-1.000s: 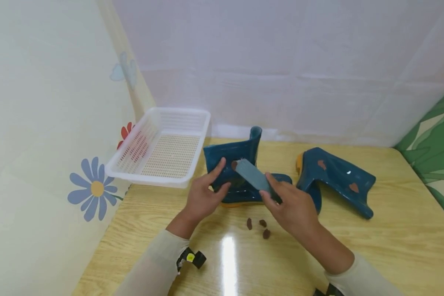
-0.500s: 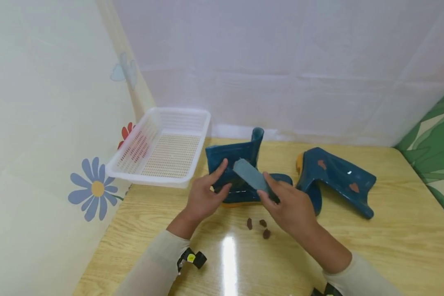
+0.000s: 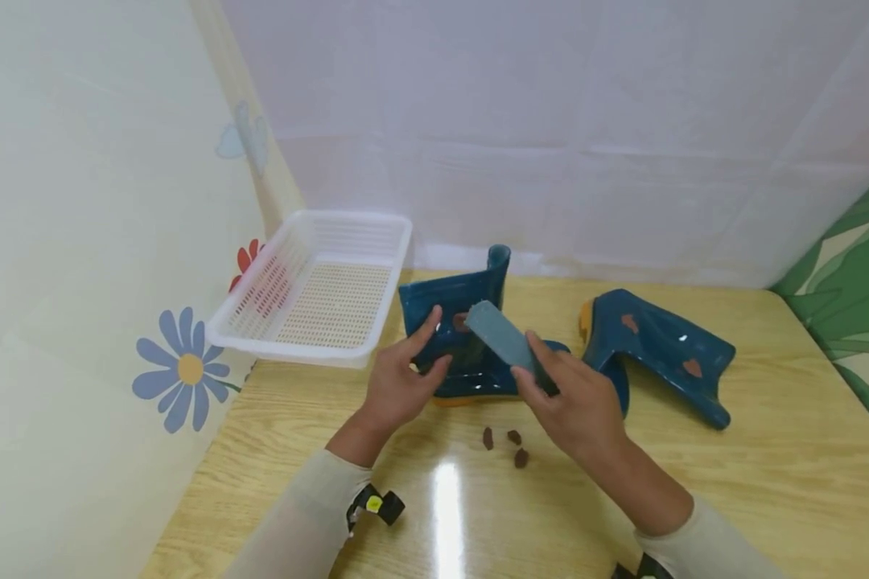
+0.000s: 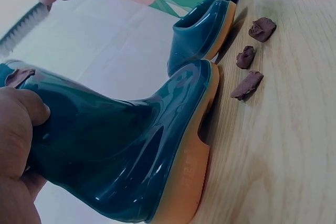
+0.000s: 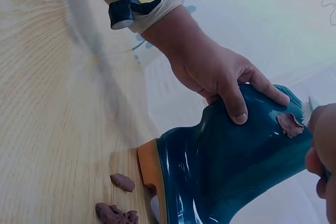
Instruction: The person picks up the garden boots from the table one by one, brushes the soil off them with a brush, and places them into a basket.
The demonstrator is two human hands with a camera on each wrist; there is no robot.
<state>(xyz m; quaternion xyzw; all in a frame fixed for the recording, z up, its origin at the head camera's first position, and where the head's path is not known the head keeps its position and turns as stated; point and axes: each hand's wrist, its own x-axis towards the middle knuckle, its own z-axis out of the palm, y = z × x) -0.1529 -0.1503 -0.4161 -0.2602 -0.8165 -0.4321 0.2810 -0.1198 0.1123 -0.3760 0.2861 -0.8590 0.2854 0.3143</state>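
A dark teal rain boot [image 3: 445, 296] with an orange sole stands on the table, its shaft folded inward. My left hand [image 3: 397, 388] grips the shaft, thumb and a finger spread over its near side. A brown clay-like patch [image 5: 290, 125] sticks to the shaft, close to those fingertips. My right hand [image 3: 581, 402] holds a scrubbing brush [image 3: 503, 334] by its end, the grey-blue back up. White bristles [image 4: 25, 29] show in the left wrist view, just above the boot's shaft near the patch.
The other teal boot [image 3: 655, 342] lies on its side at the right, with brown patches on it. Several brown lumps [image 3: 488, 438] lie on the wooden table [image 3: 789, 482] in front. A white plastic basket [image 3: 290, 354] stands at the back left, by the wall.
The brush has shifted slightly left over the brown patch, then back up and to the right, so the patch shows again. The boot has rocked a little; the left hand keeps its grip.
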